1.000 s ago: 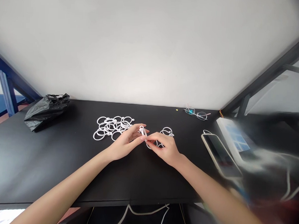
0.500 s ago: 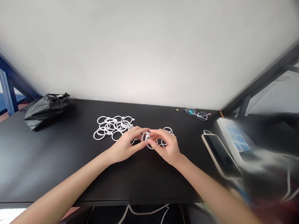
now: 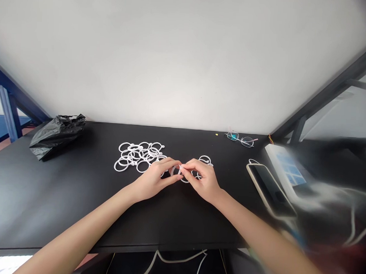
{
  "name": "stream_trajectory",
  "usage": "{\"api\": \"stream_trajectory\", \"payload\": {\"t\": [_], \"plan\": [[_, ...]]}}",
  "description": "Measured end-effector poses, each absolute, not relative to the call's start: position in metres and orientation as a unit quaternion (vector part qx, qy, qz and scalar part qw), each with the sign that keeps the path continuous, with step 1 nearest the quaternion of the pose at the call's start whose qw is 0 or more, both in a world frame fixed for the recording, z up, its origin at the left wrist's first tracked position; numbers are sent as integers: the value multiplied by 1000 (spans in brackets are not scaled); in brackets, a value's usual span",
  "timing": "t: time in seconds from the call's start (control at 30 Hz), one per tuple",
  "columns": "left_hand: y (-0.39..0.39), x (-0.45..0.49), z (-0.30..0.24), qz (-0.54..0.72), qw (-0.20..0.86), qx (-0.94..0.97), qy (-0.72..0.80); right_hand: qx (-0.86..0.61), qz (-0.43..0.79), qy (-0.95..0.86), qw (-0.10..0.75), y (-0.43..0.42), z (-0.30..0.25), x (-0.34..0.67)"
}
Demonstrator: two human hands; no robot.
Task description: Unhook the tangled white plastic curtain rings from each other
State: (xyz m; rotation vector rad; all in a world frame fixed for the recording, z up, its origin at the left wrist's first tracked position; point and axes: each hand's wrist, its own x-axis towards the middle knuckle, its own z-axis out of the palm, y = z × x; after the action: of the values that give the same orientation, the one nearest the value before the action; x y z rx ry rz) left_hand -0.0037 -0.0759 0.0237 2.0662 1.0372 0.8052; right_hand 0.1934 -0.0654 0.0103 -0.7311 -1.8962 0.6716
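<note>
Between my two hands, low over the black table, is a white plastic ring (image 3: 173, 171), partly covered by my fingers. My left hand (image 3: 156, 177) grips its left side, thumb below and fingers above. With thumb and forefinger pinched together, my right hand (image 3: 203, 179) holds the ring at its small end piece. A pile of white rings (image 3: 136, 154) with small knobs lies just beyond my left hand. A smaller group of white rings (image 3: 205, 159) lies behind my right hand, partly hidden by it.
On the left of the black table (image 3: 84, 197) sits a crumpled black plastic bag (image 3: 58, 134). Eyeglasses (image 3: 240, 139) lie near the wall at the back right. Farther right are a phone (image 3: 270, 190) and a white box (image 3: 287, 171), with blurred cables beside them.
My right thumb and forefinger have closed into a tighter pinch on the ring's end piece. The ring has turned slightly between my hands. The piles stay as they were.
</note>
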Motion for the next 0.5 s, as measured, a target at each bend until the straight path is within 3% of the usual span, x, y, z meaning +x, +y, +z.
{"api": "stream_trajectory", "payload": {"t": [0.5], "plan": [[-74, -3, 19, 329, 307, 795, 406, -307, 295, -765, 482, -59, 11, 196]]}}
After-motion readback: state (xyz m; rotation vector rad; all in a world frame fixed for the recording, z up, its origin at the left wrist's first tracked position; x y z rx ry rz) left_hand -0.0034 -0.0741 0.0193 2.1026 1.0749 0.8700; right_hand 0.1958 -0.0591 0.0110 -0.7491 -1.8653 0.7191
